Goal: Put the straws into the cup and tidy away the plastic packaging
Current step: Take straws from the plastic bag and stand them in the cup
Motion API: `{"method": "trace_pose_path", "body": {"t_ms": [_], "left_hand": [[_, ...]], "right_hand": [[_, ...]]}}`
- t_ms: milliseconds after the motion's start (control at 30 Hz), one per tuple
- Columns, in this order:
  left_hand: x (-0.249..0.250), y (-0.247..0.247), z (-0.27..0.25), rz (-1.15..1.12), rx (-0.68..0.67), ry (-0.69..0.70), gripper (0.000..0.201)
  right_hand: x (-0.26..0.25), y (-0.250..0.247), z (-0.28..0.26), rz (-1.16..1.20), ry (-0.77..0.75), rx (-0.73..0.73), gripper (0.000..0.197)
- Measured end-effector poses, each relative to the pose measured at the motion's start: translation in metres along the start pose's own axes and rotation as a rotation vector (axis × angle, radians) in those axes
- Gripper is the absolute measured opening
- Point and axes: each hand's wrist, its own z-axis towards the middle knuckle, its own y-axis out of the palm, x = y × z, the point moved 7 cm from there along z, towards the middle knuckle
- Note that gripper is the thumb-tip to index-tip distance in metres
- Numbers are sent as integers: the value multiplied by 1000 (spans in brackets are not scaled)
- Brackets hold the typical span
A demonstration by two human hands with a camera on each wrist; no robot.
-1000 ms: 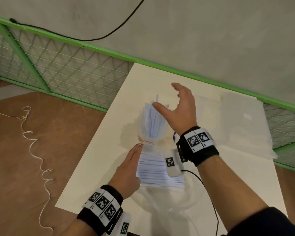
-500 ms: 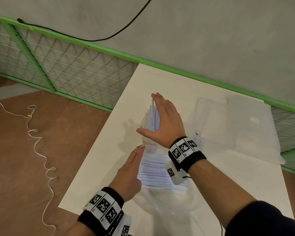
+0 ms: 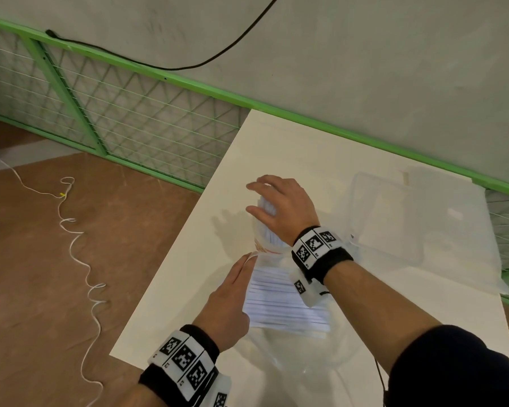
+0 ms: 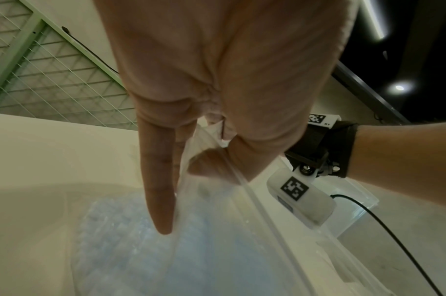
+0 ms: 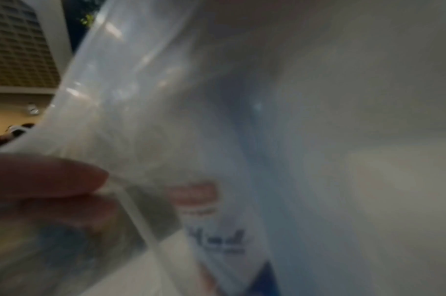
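Observation:
A bundle of white paper-wrapped straws (image 3: 279, 301) lies inside clear plastic packaging (image 3: 306, 356) at the near edge of the white table (image 3: 306, 148). More straw ends (image 3: 265, 205) stick up from the packaging's far end, beside an orange-printed rim (image 3: 260, 246). Whether that rim is a cup, I cannot tell. My right hand (image 3: 276, 205) curls over these upright ends, thumb on the left. My left hand (image 3: 232, 292) pinches the packaging's edge (image 4: 206, 140) between thumb and fingers. Blurred clear plastic (image 5: 191, 120) with red print fills the right wrist view.
A clear plastic box (image 3: 385, 218) lies on the table right of my right hand, on a pale sheet (image 3: 459, 230). A green mesh fence (image 3: 130, 113) runs behind the table. A white cord (image 3: 80, 259) snakes over the brown floor at left.
My right hand came down from an open spread above the straws, lay flat on them, and now curls its fingers round their upper ends. The left hand stays on the packaging.

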Motion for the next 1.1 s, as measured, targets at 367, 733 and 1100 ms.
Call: {"method": "trace_pose_path", "body": {"t_ms": [367,733,1100], "left_hand": [[-1,-1,2,6,4,-22,106],[-2,2,0,5,-11,-56,104],[1,6,1,9,-13,-23,105]], "right_hand": [[21,-33,1,151,142,113,24],[16,-19,0,23,53,27,13],[4,-49,-3,-234,247,-127,50]]}}
